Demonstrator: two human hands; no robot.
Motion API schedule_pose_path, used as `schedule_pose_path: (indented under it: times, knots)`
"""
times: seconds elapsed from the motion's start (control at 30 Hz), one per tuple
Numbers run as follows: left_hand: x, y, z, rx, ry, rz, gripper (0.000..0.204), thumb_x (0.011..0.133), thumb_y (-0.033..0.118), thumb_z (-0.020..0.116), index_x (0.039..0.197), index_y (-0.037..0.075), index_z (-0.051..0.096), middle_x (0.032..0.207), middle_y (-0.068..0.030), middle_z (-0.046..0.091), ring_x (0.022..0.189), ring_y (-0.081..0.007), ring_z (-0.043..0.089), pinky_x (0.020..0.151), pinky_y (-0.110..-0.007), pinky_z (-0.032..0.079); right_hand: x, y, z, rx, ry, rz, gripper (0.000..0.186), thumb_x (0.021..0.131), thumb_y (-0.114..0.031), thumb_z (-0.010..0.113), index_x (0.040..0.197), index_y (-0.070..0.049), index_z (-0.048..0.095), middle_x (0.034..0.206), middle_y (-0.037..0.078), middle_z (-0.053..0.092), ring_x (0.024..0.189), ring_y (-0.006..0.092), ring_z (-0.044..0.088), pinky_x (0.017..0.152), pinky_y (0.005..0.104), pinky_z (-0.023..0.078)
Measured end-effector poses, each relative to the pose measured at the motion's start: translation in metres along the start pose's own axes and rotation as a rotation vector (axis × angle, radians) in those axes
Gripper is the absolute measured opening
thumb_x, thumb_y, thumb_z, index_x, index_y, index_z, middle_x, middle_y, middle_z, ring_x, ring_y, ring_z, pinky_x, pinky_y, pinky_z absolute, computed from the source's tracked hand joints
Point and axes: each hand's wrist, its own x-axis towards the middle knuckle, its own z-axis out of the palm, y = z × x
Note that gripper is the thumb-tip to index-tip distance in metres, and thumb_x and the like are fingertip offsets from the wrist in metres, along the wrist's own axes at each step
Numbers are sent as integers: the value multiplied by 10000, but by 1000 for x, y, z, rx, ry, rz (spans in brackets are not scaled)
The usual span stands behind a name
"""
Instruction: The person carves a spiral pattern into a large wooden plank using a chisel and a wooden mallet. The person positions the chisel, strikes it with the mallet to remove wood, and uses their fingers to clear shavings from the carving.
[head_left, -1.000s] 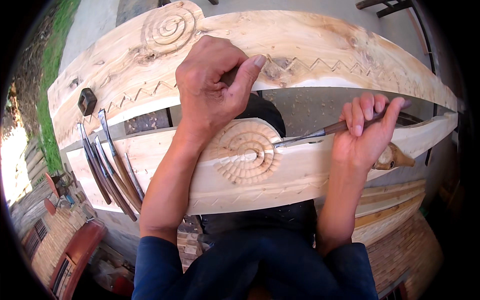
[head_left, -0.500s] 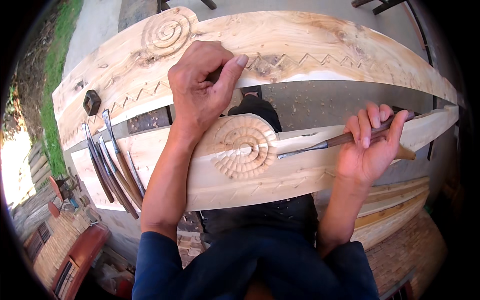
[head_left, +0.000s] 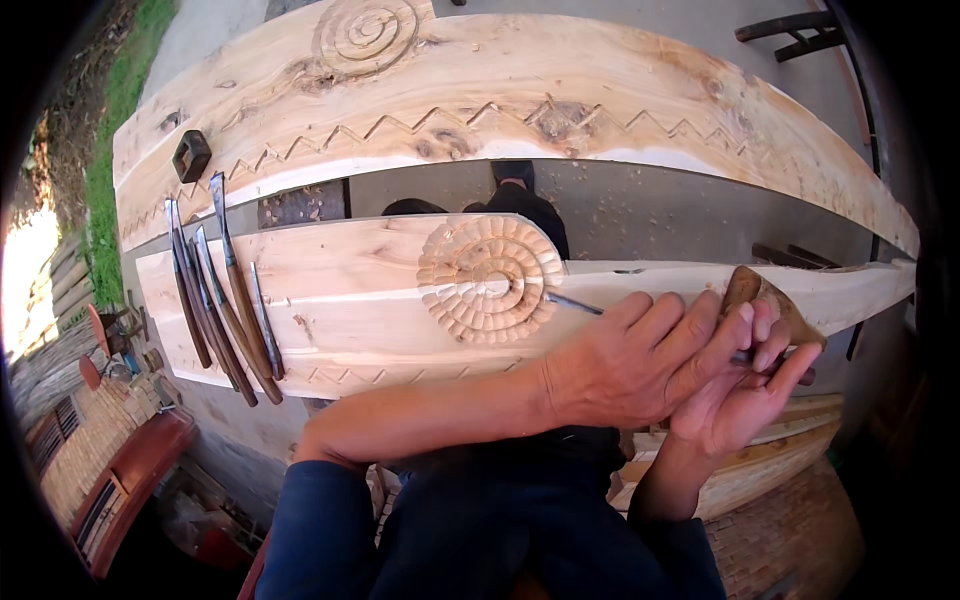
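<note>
A pale wooden plank lies across in front of me with a carved spiral at its middle. A chisel points its thin blade at the spiral's right edge. My right hand grips its brown wooden handle from below. My left hand reaches across my body and lies over the chisel's shaft, fingers curled on it, touching my right hand's fingers. Both hands hide most of the shaft.
A second, wider plank lies beyond, with a zigzag line and another spiral. Several chisels lie on the near plank's left part. A small dark block sits on the far plank. Grass and stacked wood are at left.
My left hand left the far plank and crossed down to the right onto the chisel. The view shifted, so the spiral now sits left of both hands.
</note>
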Motion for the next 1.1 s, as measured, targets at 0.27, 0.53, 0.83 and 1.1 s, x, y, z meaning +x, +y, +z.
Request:
schedule_pose_path:
  times: [0.27, 0.53, 0.83, 1.1]
  knots:
    - [-10, -14, 14, -136, -133, 149, 546, 827, 197, 668, 1324, -29, 665, 839, -10, 515, 700, -138, 551, 541, -293, 460, 19, -124, -53, -1177, -365, -122, 328, 1041, -280, 698, 870, -12, 621, 1059, 177, 692, 871, 235, 643, 846, 370, 536]
    - [-13, -17, 11, -258, -250, 106, 404, 856, 189, 742, 1211, 8, 677, 847, -27, 548, 689, -174, 594, 538, -322, 489, 23, -99, 3, -1708, -854, -24, 429, 667, 34, 884, 1085, 42, 790, 975, 204, 792, 733, 210, 749, 667, 292, 573]
    - [-4, -20, 2, -346, -202, -16, 370, 884, 243, 803, 1172, 52, 671, 852, -41, 562, 674, -208, 625, 557, -361, 519, 29, -101, 21, -1678, -984, 24, 320, 772, 88, 784, 1088, 51, 806, 916, 212, 797, 774, 273, 798, 681, 317, 603]
    - [-4, -21, 5, -341, -174, -99, 298, 916, 286, 785, 1081, 71, 662, 836, -52, 565, 687, -232, 644, 566, -378, 520, 47, -89, 26, -1691, -1035, 58, 318, 787, 92, 770, 1101, 62, 807, 887, 206, 795, 761, 241, 786, 684, 292, 581]
